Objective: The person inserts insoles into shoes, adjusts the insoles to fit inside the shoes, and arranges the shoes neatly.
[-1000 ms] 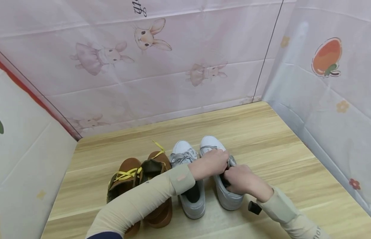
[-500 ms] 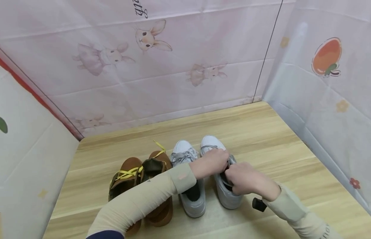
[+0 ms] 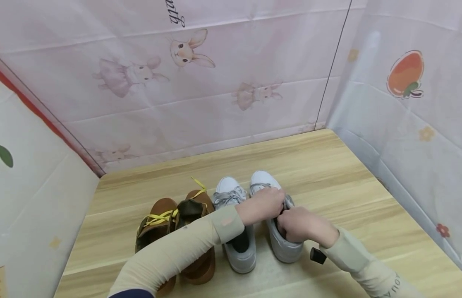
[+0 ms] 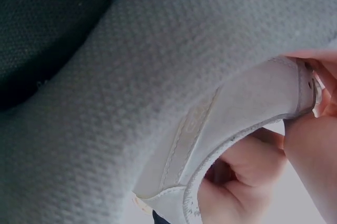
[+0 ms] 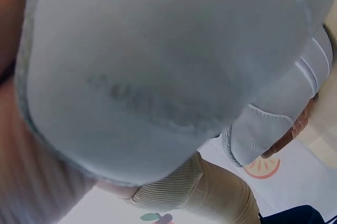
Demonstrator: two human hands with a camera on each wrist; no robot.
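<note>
A white sneaker (image 3: 286, 250) with grey laces has both hands at it. My left hand (image 3: 264, 203) lies across its lacing, fingers curled at the grey shoelace (image 3: 289, 201), part of which shows beside them. In the left wrist view that hand (image 4: 310, 150) is at the eyelet edge. My right hand (image 3: 298, 223) reaches into the shoe's opening from the right; its fingertips are hidden, and I cannot tell what they hold. The right wrist view has the sneaker's heel (image 5: 158, 76) up close, with the right hand (image 5: 37, 155) at its collar.
The matching white sneaker (image 3: 242, 263) stands to the left, under my left forearm. Further left are two brown shoes (image 3: 197, 275) with yellow laces, partly covered by the sleeve (image 3: 178, 244). The wooden tabletop (image 3: 350, 186) meets printed cloth walls (image 3: 201, 107) at back and sides.
My right hand rose slightly up and right half a second ago, and is now lower in the shoe's opening again. The left hand and the shoes have kept their places.
</note>
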